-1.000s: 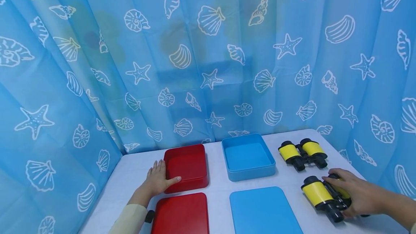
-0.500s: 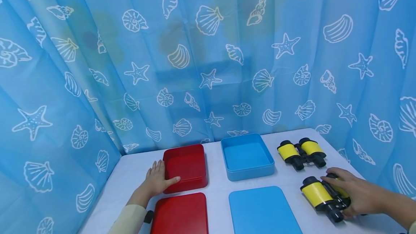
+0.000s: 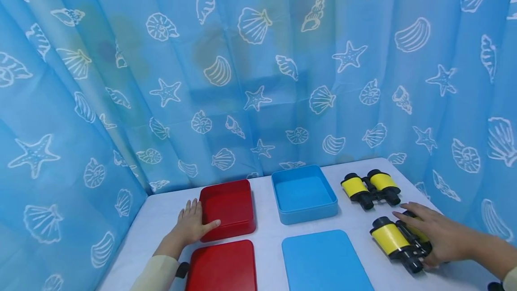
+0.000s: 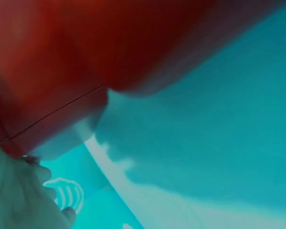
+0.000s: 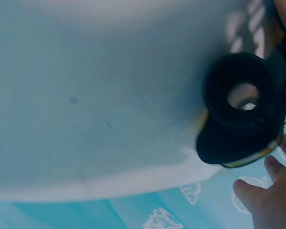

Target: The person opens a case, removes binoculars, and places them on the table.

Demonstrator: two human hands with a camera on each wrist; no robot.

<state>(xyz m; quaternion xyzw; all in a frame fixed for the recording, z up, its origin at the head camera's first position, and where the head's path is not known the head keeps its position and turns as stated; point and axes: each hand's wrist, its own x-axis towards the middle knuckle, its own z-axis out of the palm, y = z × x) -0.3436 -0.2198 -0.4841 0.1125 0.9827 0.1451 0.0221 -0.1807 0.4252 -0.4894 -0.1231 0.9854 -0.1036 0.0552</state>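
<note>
My left hand (image 3: 191, 226) rests against the left side of an open red box (image 3: 228, 208), fingers straight and thumb along its front rim. In the left wrist view, the fingers (image 4: 35, 191) lie by the red wall. On the right, my right hand (image 3: 448, 237) holds the near pair of yellow and black binoculars (image 3: 391, 238), thumb and index finger around the right barrel. The right wrist view shows an eyepiece (image 5: 238, 90) and spread fingers (image 5: 271, 191), some of them clear of the barrel. The far side of that barrel is partly hidden by the hand.
A flat red lid (image 3: 222, 266) lies before the red box. Beside it stand an open blue box (image 3: 307, 217) and a flat blue lid (image 3: 325, 259). Another pair of yellow binoculars (image 3: 355, 186) sits behind the held pair. A shell-patterned curtain (image 3: 258, 116) surrounds the white table (image 3: 161, 205).
The head view has shifted a little, so everything sits slightly farther left. Both hands keep their places at the red box and the near binoculars.
</note>
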